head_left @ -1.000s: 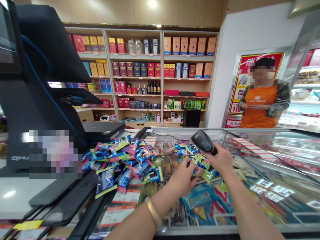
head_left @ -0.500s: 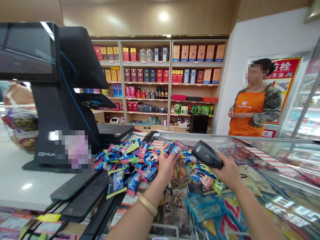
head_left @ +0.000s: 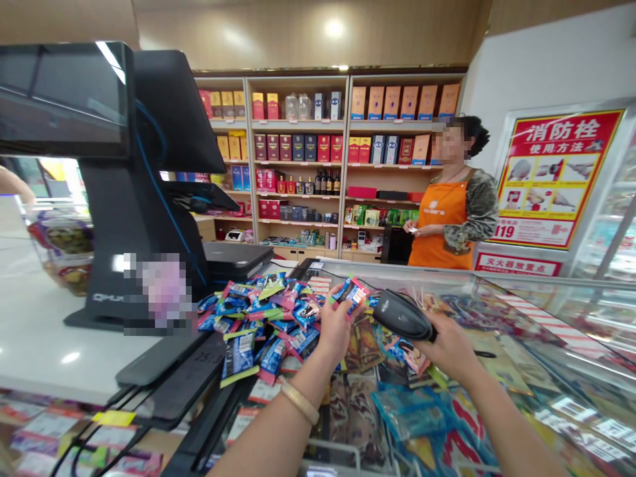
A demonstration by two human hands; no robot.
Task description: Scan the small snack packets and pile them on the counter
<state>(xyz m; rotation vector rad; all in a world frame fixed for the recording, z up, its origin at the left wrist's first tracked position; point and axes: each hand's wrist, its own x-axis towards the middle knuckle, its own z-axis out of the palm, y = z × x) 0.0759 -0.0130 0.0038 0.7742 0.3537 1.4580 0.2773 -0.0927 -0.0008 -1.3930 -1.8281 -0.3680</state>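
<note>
A small blue and pink snack packet (head_left: pixel 354 293) is pinched in my left hand (head_left: pixel 336 326), its white barcode patch showing. My right hand (head_left: pixel 450 344) grips a black barcode scanner (head_left: pixel 403 314), whose head points left toward the packet with a small gap between them. Left of my left hand lies a heap of similar snack packets (head_left: pixel 265 311), mostly blue with pink and green ends. More packets (head_left: pixel 405 351) lie under the scanner, partly hidden by it and my right hand.
A black cash register (head_left: pixel 134 199) stands on the white counter (head_left: pixel 40 344) at left. Below my hands, blue bags (head_left: pixel 417 414) show in a freezer case with a glass top. A co-worker in an orange apron (head_left: pixel 442 218) stands behind it, before bottle-box shelves (head_left: pixel 298 162).
The view has swung left, so most things sit further right. The scanner has come closer to the packet in my left hand. The co-worker has moved left, uncovering the red poster.
</note>
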